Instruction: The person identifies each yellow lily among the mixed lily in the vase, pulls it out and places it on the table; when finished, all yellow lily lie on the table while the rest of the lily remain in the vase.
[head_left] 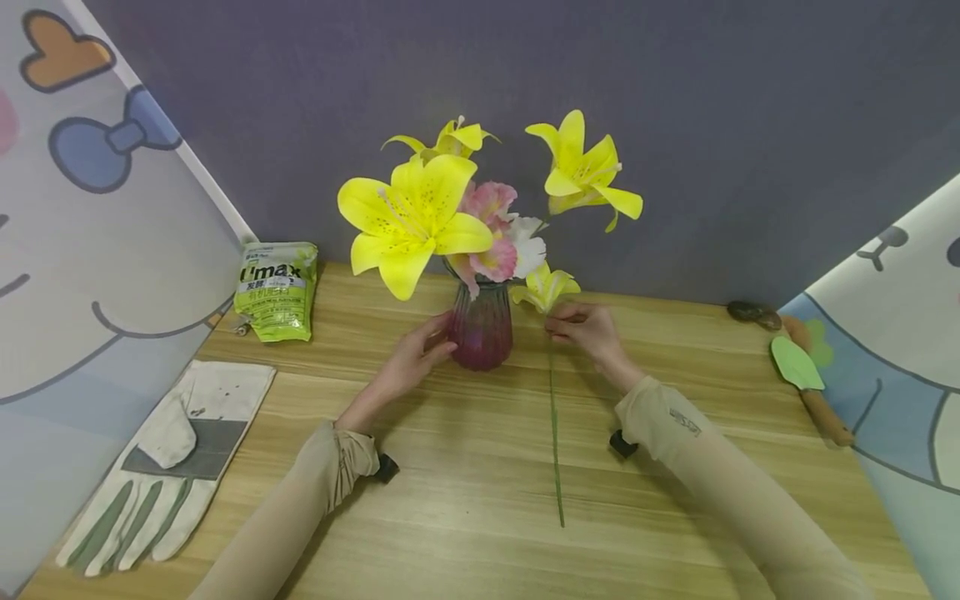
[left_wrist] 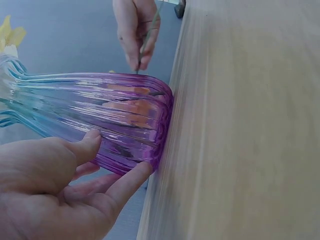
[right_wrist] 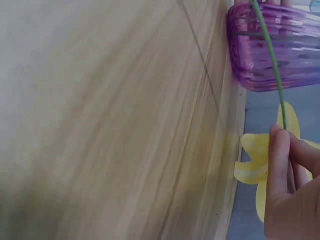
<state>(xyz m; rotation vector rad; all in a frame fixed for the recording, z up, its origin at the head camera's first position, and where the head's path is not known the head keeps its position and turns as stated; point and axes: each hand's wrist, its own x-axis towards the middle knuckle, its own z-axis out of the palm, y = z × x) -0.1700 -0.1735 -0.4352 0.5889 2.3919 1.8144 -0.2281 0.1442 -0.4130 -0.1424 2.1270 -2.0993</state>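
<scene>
A ribbed glass vase (head_left: 482,329), clear bluish at the neck and purple below, stands upright on the wooden table. In it are yellow lilies (head_left: 416,218) and a pink and white flower (head_left: 491,242). My left hand (head_left: 414,354) holds the vase low on its left side; the left wrist view shows the thumb and fingers (left_wrist: 131,185) against the glass. Right of the vase, my right hand (head_left: 588,333) pinches a loose yellow lily (head_left: 546,287) just below its bloom. Its long green stem (head_left: 556,433) points toward me, its bloom away.
A green fertilizer bag (head_left: 276,292) stands at the back left, with a pair of white and grey gloves (head_left: 168,467) in front of it. On the right lie a small green trowel (head_left: 798,364) with a wooden handle and dark stones (head_left: 752,313). A grey wall (head_left: 712,150) rises behind.
</scene>
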